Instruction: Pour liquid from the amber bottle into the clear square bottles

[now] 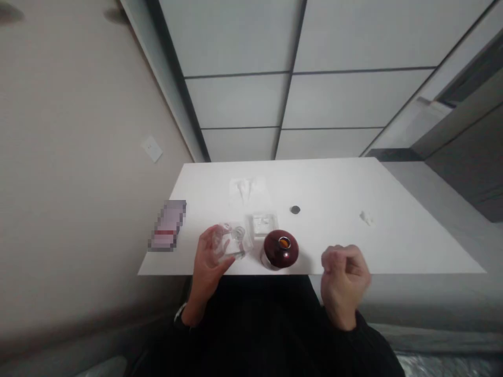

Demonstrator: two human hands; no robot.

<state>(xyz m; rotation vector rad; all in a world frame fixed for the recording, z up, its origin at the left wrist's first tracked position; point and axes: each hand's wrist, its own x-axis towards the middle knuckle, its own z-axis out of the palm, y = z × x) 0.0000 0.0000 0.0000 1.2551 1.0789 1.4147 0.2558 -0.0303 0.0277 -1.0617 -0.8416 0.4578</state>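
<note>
In the left hand [209, 256], between thumb and fingers, a clear, see-through container [231, 246] with a round, ring-like part toward its upper right and a whitish patch across its middle; too blurred to tell whether lifted or resting on the white table [334, 183]. Just to its right, near the table's front edge, a glossy dark red, dome-topped pot [280, 256], upright, with a paler lower side and a shiny ring around an orange-coloured centre on top.
</note>
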